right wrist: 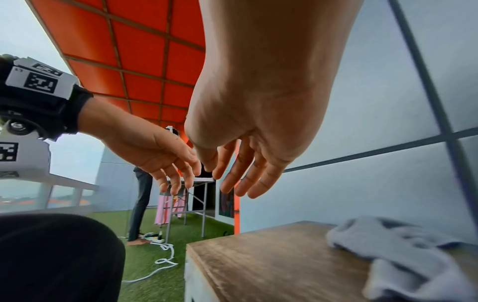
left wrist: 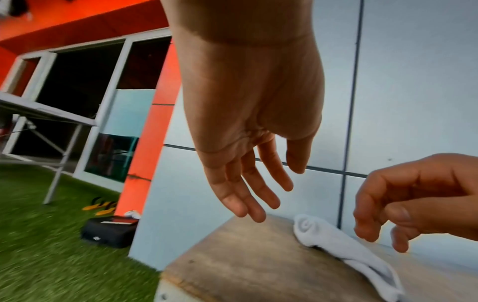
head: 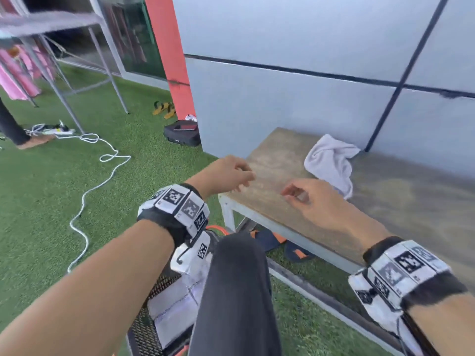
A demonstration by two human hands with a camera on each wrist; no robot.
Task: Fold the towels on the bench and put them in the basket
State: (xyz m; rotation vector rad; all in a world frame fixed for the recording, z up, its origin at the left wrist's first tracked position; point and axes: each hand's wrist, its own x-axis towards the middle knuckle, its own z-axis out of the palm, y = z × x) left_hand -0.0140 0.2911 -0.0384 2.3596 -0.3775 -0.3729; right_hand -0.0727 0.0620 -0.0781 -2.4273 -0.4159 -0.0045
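A crumpled white towel (head: 330, 163) lies on the wooden bench (head: 277, 160) near the wall; it also shows in the left wrist view as towel (left wrist: 336, 237) and in the right wrist view as towel (right wrist: 403, 255). My left hand (head: 231, 173) hovers over the bench's left end, fingers relaxed and empty. My right hand (head: 305, 196) hangs just left of the towel with loosely curled fingers, holding nothing. A dark mesh basket (head: 154, 317) with a folded white towel (head: 177, 304) in it stands on the grass by my knee.
My dark-trousered knee (head: 236, 278) rises between my arms. Sandals (head: 280, 240) lie under the bench. A white cable (head: 97, 170), a black bag (head: 182, 133) and yellow slippers (head: 164, 109) lie on the grass. Another person's leg (head: 10, 124) stands by a metal rack (head: 64, 73).
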